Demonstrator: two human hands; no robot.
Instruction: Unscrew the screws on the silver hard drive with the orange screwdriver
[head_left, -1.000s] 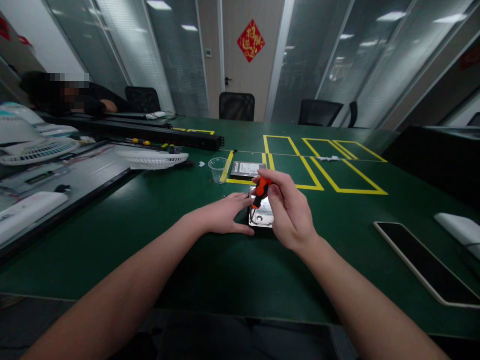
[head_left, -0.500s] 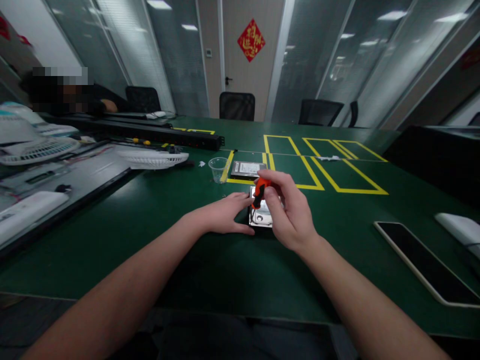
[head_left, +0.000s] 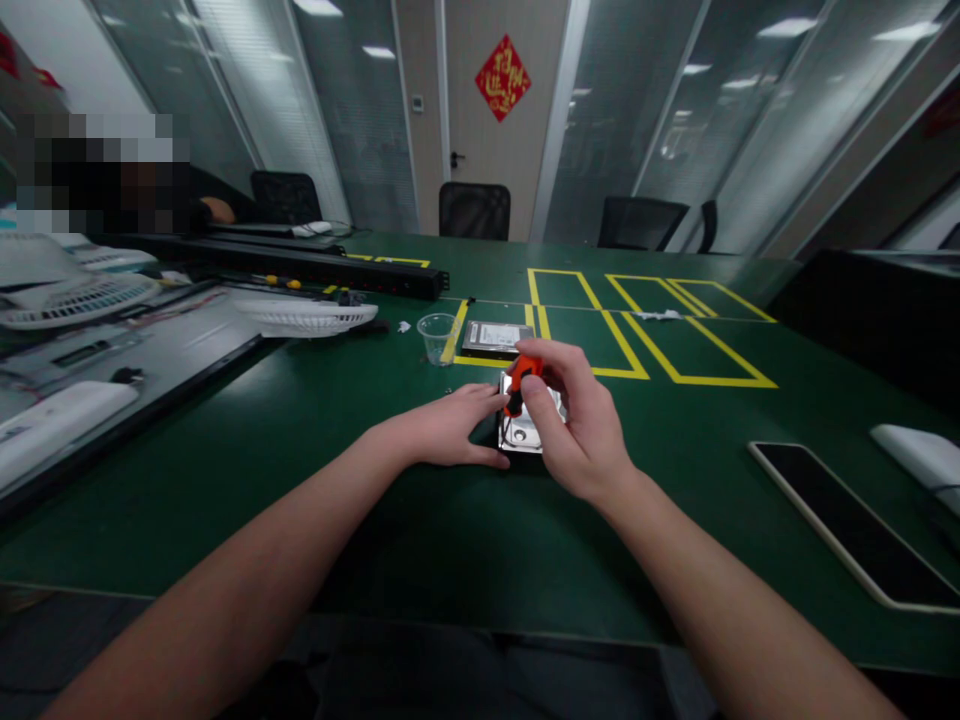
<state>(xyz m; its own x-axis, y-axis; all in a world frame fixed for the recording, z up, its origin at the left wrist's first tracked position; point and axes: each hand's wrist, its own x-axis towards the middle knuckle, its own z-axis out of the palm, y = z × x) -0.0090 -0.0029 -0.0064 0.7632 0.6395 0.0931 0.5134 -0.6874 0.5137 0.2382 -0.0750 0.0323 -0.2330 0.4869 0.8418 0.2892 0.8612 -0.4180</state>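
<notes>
My right hand [head_left: 581,425] is closed around the orange and black handle of a screwdriver [head_left: 523,378]. The tool leans over the left part of an open-faced silver hard drive [head_left: 519,440] on the table; its tip is hard to make out. From the left, my left hand [head_left: 450,428] grips the drive's edge, thumb at the near corner and fingers toward the far one. The right hand hides much of the drive. Just beyond lies a second hard drive [head_left: 495,338], label side up, beside a clear plastic cup [head_left: 439,340].
The green table [head_left: 420,530] bears yellow tape outlines [head_left: 720,383]. At right lies a phone [head_left: 847,520]. White fan parts [head_left: 307,318], a grey panel [head_left: 172,345] and a long black power strip [head_left: 322,270] occupy the left. A person [head_left: 217,210] sits at the far left.
The right thumb has shifted a little on the screwdriver handle, which has turned slightly. My left hand and the hard drive stay in place.
</notes>
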